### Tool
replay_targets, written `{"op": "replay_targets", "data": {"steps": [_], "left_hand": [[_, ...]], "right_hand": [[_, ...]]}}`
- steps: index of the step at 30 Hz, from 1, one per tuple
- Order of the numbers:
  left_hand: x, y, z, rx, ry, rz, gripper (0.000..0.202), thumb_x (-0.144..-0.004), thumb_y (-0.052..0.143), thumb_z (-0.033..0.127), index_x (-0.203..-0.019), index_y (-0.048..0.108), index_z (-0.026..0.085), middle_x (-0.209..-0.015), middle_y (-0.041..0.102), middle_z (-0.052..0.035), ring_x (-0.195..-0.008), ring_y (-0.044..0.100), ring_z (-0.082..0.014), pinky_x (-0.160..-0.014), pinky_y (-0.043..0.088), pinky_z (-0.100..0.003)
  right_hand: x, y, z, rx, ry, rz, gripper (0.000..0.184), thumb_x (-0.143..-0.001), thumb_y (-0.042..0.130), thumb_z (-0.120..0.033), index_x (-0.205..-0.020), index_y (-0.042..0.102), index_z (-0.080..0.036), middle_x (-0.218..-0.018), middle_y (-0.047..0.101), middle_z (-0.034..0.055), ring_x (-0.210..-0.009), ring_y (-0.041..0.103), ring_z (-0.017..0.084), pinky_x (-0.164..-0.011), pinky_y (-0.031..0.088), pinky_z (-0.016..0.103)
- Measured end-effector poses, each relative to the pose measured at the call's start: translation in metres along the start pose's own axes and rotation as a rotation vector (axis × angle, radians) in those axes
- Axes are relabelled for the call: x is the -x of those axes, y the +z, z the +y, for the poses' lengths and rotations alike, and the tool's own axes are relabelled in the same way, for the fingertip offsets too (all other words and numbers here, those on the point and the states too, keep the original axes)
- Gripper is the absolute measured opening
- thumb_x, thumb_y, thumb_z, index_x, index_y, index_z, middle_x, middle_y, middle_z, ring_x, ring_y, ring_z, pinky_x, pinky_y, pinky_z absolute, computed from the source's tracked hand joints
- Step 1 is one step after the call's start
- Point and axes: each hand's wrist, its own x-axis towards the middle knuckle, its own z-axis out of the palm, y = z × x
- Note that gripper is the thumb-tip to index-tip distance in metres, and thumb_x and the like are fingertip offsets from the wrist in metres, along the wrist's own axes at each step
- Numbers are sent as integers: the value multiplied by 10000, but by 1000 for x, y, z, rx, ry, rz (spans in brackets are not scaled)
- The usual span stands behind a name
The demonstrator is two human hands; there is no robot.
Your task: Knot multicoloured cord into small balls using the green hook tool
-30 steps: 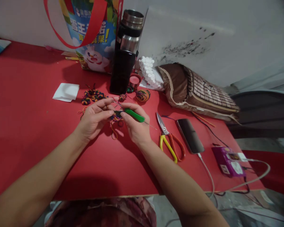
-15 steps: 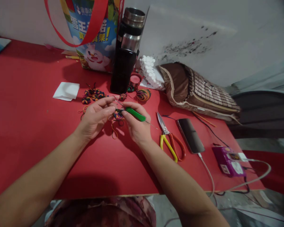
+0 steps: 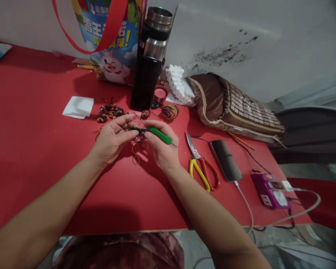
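My right hand (image 3: 164,147) grips a crochet hook (image 3: 160,135) by its green handle, the metal tip pointing up and left. Between both hands is a small crochet piece (image 3: 139,133) in dark multicoloured yarn, with a loose yarn tail hanging below it. My left hand (image 3: 114,136) pinches this piece between thumb and fingers, its forefinger raised near the hook's tip. Just beyond the left hand lie finished-looking multicoloured crochet pieces (image 3: 111,112). A ball of multicoloured yarn (image 3: 170,111) rests behind my right hand.
Scissors (image 3: 197,160) with yellow and red handles lie right of my hands, beside a phone (image 3: 226,160) on a cable. A dark phone (image 3: 146,84) leans on a steel flask (image 3: 157,22). Also on the red table are a brown cushion (image 3: 240,104), a purple box (image 3: 270,190) and folded white paper (image 3: 78,107).
My left thumb has shifted slightly on the crochet piece, and more of its dark upper edge shows. The right hand and hook stay almost in place.
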Motion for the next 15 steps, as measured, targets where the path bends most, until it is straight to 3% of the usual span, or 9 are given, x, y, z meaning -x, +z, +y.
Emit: {"op": "replay_targets", "data": {"steps": [4,9,15], "left_hand": [[0,1,-1,-23,10,3,462,-651,1003,108,-1091,890,189,-869,773,-10,-826,711,-121,-821,610,-221],[3,0,-1,-100,22,-10,427,-674,965,112,-1083,885,207,-909,792,-30,-845,728,-164,-800,622,-279],[7,0,-2,-191,39,-37,426,-713,944,102,-1126,879,188,-877,757,-14,-824,711,-135,-766,619,-226]], "right_hand": [[-3,3,-5,-120,13,3,218,-940,805,-494,-1064,862,-323,-1029,812,9,-854,721,182,-818,629,366],[-12,3,-7,-201,86,16,271,-897,786,-534,-1000,846,-291,-920,776,14,-791,674,175,-700,593,325],[-19,-6,-7,-224,191,-7,501,-901,734,-716,-753,784,-240,-702,724,10,-580,622,139,-567,569,295]]}}
